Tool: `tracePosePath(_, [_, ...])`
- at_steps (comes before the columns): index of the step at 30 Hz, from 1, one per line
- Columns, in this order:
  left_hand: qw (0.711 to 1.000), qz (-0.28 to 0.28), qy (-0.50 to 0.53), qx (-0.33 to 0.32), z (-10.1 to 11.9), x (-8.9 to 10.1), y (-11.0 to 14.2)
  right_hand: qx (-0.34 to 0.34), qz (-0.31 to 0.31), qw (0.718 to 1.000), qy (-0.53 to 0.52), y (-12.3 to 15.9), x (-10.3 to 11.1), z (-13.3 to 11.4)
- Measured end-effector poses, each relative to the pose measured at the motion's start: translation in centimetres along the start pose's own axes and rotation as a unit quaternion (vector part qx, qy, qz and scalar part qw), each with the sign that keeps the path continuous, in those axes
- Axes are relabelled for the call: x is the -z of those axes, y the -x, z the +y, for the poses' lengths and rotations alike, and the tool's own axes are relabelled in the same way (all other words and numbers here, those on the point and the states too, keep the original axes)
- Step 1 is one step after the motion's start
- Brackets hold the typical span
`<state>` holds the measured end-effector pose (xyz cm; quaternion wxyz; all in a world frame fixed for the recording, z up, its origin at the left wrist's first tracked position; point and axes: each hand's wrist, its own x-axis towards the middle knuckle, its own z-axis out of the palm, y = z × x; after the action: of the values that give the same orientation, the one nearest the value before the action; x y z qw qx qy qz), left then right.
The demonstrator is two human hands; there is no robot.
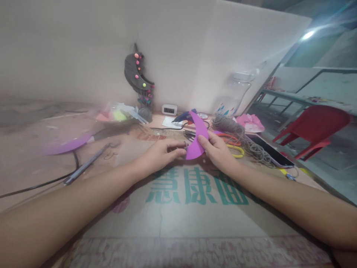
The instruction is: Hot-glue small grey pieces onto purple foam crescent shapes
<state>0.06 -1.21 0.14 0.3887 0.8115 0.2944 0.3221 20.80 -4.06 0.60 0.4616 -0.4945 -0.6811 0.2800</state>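
Observation:
A purple crescent-shaped foam piece (197, 137) stands upright above the cardboard sheet (178, 208), and my right hand (216, 150) is closed on its right edge. My left hand (161, 153) is at the crescent's lower left tip, fingers pinched together against it; a small dark thing between the fingertips is too small to name. A blue glue gun (182, 117) lies just behind the crescent, and a grey twine bundle (234, 130) sits to the right of my right hand.
Orange and yellow scissors (232, 143) lie by the twine, and a black phone (272, 150) at the right edge. A second purple piece (67, 145), a cable and a grey rod are at left. A crescent wall hanging (138, 74), small clock (169, 109) and red chair (315, 126) stand beyond.

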Motion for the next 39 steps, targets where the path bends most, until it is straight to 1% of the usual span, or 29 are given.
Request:
tracePosePath(2, [1.0,0.028,-0.002,0.015,0.1,0.1,0.0,-0.003,-0.003,1.0,-0.009,-0.1,0.0,0.0])
tracePosePath(7, [0.99,0.113,0.024,0.081,-0.5,0.4,-0.3,-0.015,0.004,1.0,-0.006,0.0,0.0,-0.3])
tracePosePath(10, [0.987,0.126,0.024,0.097,-0.8,0.5,-0.3,-0.014,0.005,1.0,-0.016,-0.1,0.0,-0.3])
tracePosePath(12, [0.989,0.114,0.024,0.093,-0.7,0.6,-0.3,-0.007,0.006,1.0,-0.028,-0.1,0.1,-0.3])
tracePosePath(15, [0.992,0.078,0.037,0.09,-0.4,0.5,-0.2,0.004,0.018,0.999,-0.034,-0.1,0.1,-0.3])
tracePosePath(19, [0.992,0.03,0.031,0.118,-0.1,0.1,-0.1,-0.018,0.027,0.999,-0.031,0.0,0.1,-0.3])
tracePosePath(22, [0.994,0.007,0.02,0.111,-0.1,-0.1,0.0,-0.027,0.013,0.999,-0.041,0.0,0.1,-0.2])
tracePosePath(24, [0.994,0.008,0.02,0.108,-0.1,-0.1,0.0,-0.022,0.005,0.998,-0.056,0.0,0.1,-0.1])
tracePosePath(26, [0.992,0.031,0.02,0.12,-0.1,0.0,0.0,-0.021,-0.015,0.998,-0.064,0.0,0.1,-0.1])
tracePosePath(29, [0.99,0.057,0.02,0.125,-0.1,0.1,0.0,-0.046,-0.06,0.997,-0.031,0.1,-0.1,0.0])
tracePosePath(32, [0.992,0.048,0.025,0.116,0.1,0.2,0.0,-0.064,-0.073,0.995,-0.002,0.2,-0.2,0.0])
tracePosePath(35, [0.99,0.035,0.035,0.13,0.3,0.2,0.1,-0.065,-0.066,0.996,-0.013,0.2,-0.3,0.0])
tracePosePath(39, [0.989,0.017,0.037,0.139,0.6,0.1,0.1,-0.066,-0.073,0.995,-0.019,0.1,-0.3,0.2])
